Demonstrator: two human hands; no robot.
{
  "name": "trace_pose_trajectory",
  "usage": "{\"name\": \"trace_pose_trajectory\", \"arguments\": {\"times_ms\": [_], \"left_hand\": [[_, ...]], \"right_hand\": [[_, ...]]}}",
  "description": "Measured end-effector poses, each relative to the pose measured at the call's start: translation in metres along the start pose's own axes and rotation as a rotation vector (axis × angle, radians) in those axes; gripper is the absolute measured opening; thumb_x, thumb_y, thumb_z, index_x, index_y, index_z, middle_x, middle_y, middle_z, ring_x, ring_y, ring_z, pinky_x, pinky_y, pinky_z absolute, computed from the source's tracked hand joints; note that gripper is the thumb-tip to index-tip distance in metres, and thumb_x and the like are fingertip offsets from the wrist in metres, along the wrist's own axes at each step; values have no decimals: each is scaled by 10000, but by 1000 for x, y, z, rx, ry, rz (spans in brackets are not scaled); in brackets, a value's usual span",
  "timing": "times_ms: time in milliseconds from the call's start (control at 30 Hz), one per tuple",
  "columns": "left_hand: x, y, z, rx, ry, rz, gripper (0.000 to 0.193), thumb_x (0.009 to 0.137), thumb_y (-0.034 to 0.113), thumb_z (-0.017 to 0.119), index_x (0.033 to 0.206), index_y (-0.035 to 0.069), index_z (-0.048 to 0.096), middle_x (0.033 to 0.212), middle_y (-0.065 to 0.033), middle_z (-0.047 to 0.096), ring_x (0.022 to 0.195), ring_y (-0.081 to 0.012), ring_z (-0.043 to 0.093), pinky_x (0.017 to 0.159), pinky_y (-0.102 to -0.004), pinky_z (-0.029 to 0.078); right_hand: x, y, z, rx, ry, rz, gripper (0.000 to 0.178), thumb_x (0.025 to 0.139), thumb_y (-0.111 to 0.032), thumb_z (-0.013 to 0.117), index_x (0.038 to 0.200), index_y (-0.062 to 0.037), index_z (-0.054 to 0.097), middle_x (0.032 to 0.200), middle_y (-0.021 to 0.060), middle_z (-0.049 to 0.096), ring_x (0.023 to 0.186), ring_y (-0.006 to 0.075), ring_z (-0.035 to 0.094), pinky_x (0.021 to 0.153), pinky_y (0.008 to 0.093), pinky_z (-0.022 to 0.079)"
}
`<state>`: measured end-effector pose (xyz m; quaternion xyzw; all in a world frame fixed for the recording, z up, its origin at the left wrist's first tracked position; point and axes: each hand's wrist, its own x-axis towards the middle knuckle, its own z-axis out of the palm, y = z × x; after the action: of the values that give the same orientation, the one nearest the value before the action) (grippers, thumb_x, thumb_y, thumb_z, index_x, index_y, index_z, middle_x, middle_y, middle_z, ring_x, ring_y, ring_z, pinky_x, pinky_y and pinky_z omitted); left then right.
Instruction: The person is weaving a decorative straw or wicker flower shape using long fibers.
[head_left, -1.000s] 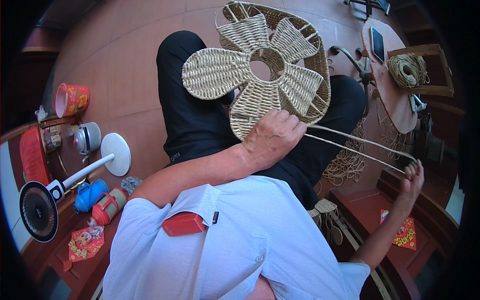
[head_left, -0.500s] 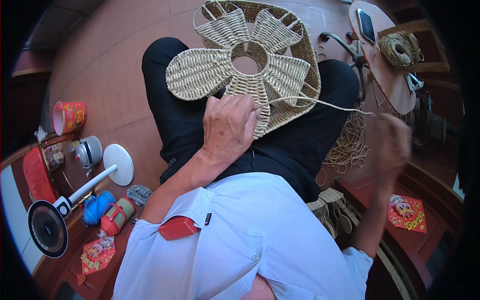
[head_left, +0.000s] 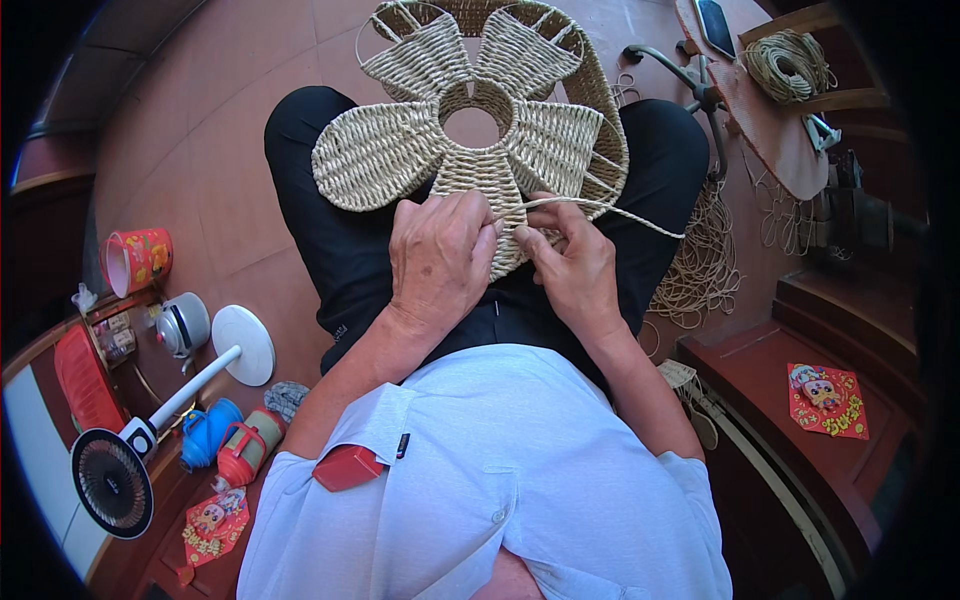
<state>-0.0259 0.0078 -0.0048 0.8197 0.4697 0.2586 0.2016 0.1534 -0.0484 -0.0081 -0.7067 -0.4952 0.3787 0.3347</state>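
A pale straw-woven piece (head_left: 480, 165) rests across my lap, shaped like a flower with rounded petals around an open centre ring. A wider woven rim curves behind its upper right. My left hand (head_left: 440, 255) is closed on the left side of the lowest petal, its fingertips partly hidden. At that petal's right edge my right hand (head_left: 575, 265) has thumb and forefinger together on a straw cord (head_left: 630, 214). The cord runs across the petal and over the right fingers, its loose end lying to the right. Bare wire frame shows at the upper petals.
A coil of cord (head_left: 790, 66) sits at the upper right near a phone (head_left: 714, 27) on a board. Loose cord (head_left: 700, 270) piles on the floor right of my knee. At left stand a fan (head_left: 112, 484), thermos flasks (head_left: 210, 433), a kettle (head_left: 183, 323) and a red bucket (head_left: 138, 262).
My right hand has come back from far out at the right to the lowest petal's edge. The cord, pulled taut before, now hangs slack. My left hand stays on the petal.
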Motion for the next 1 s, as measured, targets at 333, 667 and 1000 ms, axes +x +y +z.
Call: {"name": "trace_pose_trajectory", "arguments": {"times_ms": [333,667,1000], "left_hand": [[-1,-12,-24,-233,-88,-136,120,912,-12,725,1003,65,722,917,-93,708,786,-291,690,769,-409,522],[-5,-8,7,-106,-85,92,170,813,-4,753,960,66,707,945,-148,637,940,-392,667,804,-491,536],[5,-4,-12,-363,-189,-73,90,918,97,721,991,59,685,920,-127,664,912,-357,697,824,-475,556]], "right_hand": [[18,-8,2,16,-111,82,505,990,-81,744,1455,82,635,1181,162,796,649,121,717,564,289,576],[25,-6,8,279,-230,182,578,945,19,612,1523,4,612,897,112,752,567,138,662,518,338,537],[34,-9,-6,319,-448,231,225,1060,-91,644,1259,8,614,833,14,632,564,82,599,456,261,455]]}}
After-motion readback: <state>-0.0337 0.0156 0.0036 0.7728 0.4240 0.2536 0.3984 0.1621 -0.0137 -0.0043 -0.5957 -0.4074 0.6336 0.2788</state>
